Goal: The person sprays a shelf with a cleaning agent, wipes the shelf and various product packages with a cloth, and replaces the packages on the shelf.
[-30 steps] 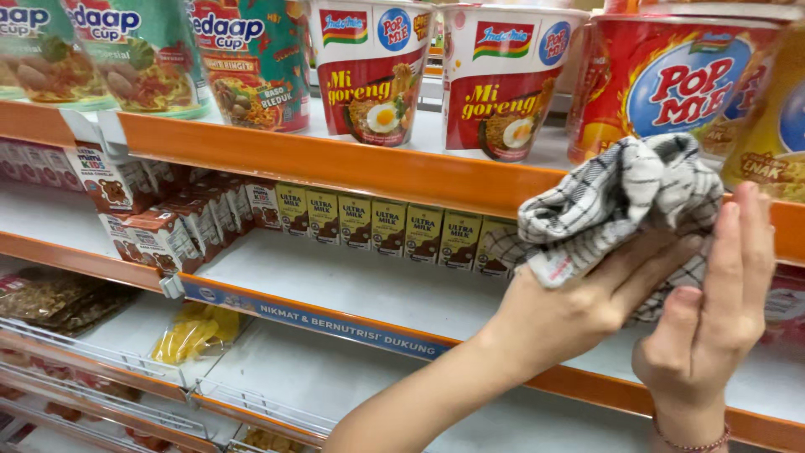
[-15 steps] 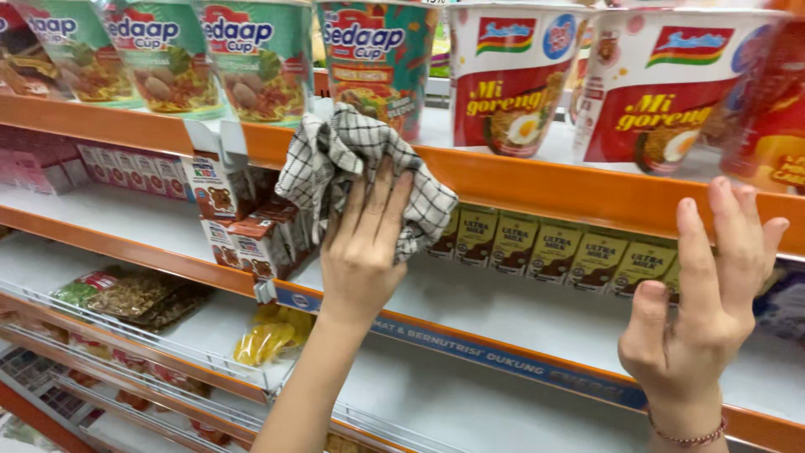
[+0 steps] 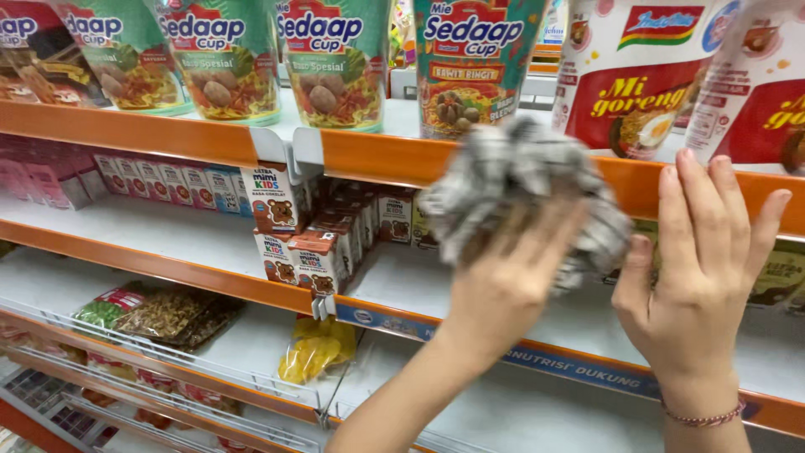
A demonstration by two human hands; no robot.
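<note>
cloth (image 3: 520, 180): soft checked fabric | noodle cups (image 3: 335, 63): glossy | shelf edge (image 3: 168, 134): smooth orange

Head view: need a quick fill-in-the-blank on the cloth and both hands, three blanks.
1. The left hand presses a checked ____ against the shelf edge.
2. The right hand is open, its fingers resting on the ____ shelf edge.
3. A beaded ____ circles the right wrist.

Missing words: cloth; orange; bracelet.
</note>
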